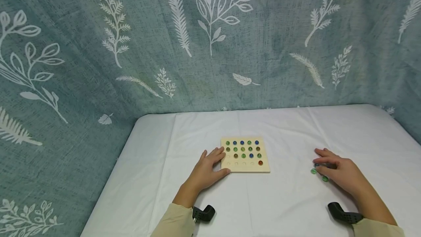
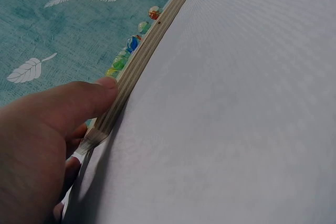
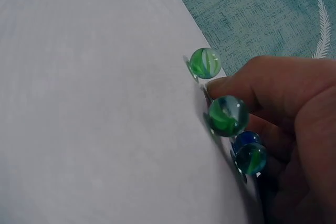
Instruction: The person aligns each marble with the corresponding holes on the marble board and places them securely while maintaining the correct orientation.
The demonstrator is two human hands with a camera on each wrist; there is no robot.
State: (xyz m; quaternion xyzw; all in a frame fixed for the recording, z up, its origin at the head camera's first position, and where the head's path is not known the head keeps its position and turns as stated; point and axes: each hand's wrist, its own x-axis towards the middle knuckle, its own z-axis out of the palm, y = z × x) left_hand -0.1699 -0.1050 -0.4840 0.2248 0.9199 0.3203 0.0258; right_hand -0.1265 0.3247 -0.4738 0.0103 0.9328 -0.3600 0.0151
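Note:
My left hand (image 1: 208, 169) holds a pale wooden board (image 1: 249, 167) at its near left corner. The thumb lies against the front edge, and the other fingers lie along the left side. Green, blue, brown and amber marbles sit in several of the board's hollows; others along the front row are bare. My right hand (image 1: 343, 175) hovers low over loose marbles, fingers loosely bent and apart. Near its thumb lie a green marble (image 3: 205, 63), a second green marble (image 3: 228, 116) and a blue marble (image 3: 247, 140), with another green marble (image 3: 251, 159) beside it. No marble shows clearly pinched.
A white cloth (image 1: 283, 200) covers the table under both hands. Behind it and on the left hangs a teal curtain (image 1: 273, 65) with white leaf patterns. A black wrist device (image 1: 204, 213) is on the left arm, and another black device (image 1: 343, 213) is on the right.

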